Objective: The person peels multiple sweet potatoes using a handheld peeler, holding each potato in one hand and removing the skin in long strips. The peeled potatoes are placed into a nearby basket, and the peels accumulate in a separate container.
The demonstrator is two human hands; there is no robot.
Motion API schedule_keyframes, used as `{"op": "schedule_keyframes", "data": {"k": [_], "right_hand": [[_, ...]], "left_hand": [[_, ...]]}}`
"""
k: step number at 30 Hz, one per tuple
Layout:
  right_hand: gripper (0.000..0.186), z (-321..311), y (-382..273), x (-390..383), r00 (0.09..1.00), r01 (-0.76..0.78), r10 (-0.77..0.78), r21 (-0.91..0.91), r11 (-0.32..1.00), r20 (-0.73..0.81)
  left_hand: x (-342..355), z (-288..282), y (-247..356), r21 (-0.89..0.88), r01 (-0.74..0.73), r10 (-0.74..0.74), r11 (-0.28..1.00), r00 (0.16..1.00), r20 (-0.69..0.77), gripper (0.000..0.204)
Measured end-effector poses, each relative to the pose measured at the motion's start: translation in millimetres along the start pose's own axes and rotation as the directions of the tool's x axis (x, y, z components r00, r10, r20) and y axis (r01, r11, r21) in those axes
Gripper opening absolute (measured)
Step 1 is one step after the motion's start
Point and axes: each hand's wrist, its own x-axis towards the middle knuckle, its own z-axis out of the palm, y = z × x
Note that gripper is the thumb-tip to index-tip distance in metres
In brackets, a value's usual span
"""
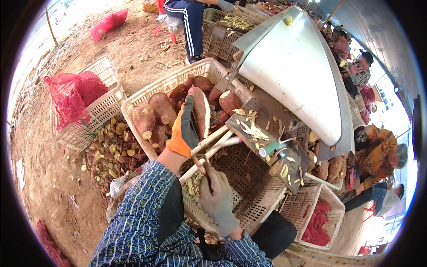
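Note:
My left hand [183, 131], in an orange and dark grey glove, is closed around a large sweet potato [195, 100]. A long pale strip along its right side is peeled; the rest keeps its reddish skin. Below it, my right hand [217, 198], in a light grey glove, grips a tool with a thin brown wooden handle [199, 165]. Its working end is too small to make out, so I cannot tell whether it is a peeler or a knife. More sweet potatoes [161, 107] fill the white crate [138, 135] under my left hand.
A wooden board [271, 127] with peel strips and a green-white roll [268, 149] lies right of the crate. Beneath my right hand is an open crate [262, 204]. Trimmings [116, 147] are heaped left, beside a crate with red mesh [73, 95]. A large metal chute [293, 75] rises ahead; people sit around.

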Motion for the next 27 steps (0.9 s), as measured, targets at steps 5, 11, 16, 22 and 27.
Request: {"op": "schedule_keyframes", "data": {"k": [5, 11, 16, 22, 27], "right_hand": [[0.034, -39, 14, 58, 0.971, 0.009, -0.019, -0.043, 0.999, -0.237], [0.036, -29, -5, -28, 0.996, -0.034, 0.028, -0.070, 0.997, -0.089], [0.034, -48, 11, -5, 0.972, -0.142, 0.139, -0.004, 0.990, -0.189], [0.028, -27, -1, -23, 0.979, -0.169, 0.149, -0.151, 0.974, -0.140], [0.024, -48, 9, -7, 0.957, -0.249, 0.245, -0.008, 0.969, -0.154]], "left_hand": [[-46, 3, -40, -0.141, 0.159, -0.125, 0.977, 0.966, 0.225, 0.031], [-27, -44, -77, 0.002, -0.033, 0.033, 0.999, 0.999, 0.029, 0.043], [-58, 7, -67, 0.094, -0.013, 0.006, 0.996, 0.997, 0.077, 0.034], [-41, -7, -82, 0.126, 0.083, -0.083, 0.989, 0.997, -0.010, 0.041], [-39, -19, -73, 0.527, -0.208, 0.075, 0.824, 0.962, 0.263, 0.032]]}}
